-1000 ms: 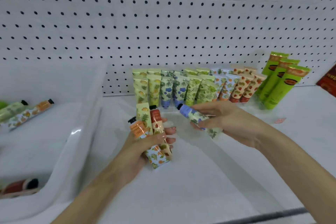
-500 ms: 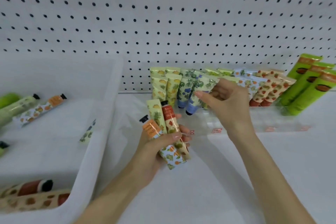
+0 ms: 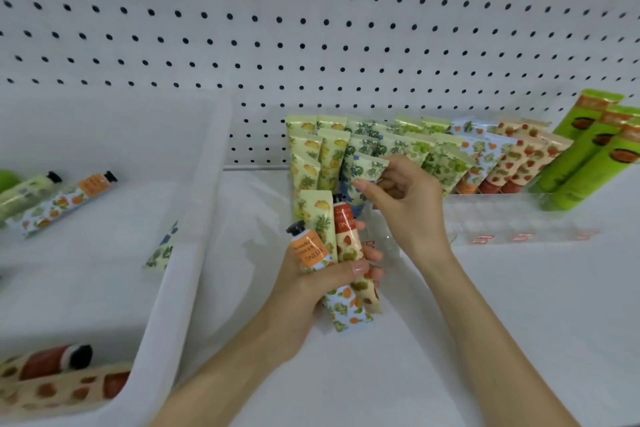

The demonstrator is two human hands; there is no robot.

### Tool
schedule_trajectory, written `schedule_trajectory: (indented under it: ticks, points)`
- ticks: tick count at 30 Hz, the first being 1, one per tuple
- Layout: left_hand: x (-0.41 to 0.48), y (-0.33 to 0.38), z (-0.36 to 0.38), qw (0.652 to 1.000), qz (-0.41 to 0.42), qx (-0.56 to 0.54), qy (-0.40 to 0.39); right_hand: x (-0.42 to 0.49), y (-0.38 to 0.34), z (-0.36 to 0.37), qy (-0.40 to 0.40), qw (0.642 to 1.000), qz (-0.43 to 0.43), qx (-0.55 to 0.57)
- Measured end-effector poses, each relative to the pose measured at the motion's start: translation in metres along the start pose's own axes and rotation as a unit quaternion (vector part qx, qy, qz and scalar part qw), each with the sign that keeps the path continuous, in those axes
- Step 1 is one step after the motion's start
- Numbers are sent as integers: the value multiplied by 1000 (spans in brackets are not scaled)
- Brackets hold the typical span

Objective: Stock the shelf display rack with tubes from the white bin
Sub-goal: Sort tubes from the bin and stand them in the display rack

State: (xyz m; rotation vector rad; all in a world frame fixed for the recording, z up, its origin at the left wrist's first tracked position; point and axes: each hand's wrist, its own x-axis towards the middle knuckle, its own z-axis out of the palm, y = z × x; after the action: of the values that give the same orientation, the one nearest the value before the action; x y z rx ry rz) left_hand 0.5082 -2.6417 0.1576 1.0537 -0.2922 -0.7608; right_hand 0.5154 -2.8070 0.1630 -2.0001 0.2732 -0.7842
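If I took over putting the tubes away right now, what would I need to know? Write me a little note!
Left hand: grips three tubes above the shelf.
Right hand: pinches the top of a blue tube, standing it in the rack beside the yellow ones.
Done: the rack already holds rows of tubes.
Left: let go of the blue tube once it sits, place the three tubes, then fetch the loose tubes lying in the bin.
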Motion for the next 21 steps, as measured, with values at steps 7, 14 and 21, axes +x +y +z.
schedule_trajectory:
  ticks: [7, 14, 21]
  points:
    - [-1, 1, 0, 1000, 16, 13, 6, 1, 3, -1, -18, 1000, -4, -20]
    - [0, 1, -2, 999, 20, 23, 9, 1, 5, -2, -25, 999, 3, -31]
    - [0, 3, 0, 1000, -8, 15, -7, 0, -8, -10, -24, 998, 35, 36]
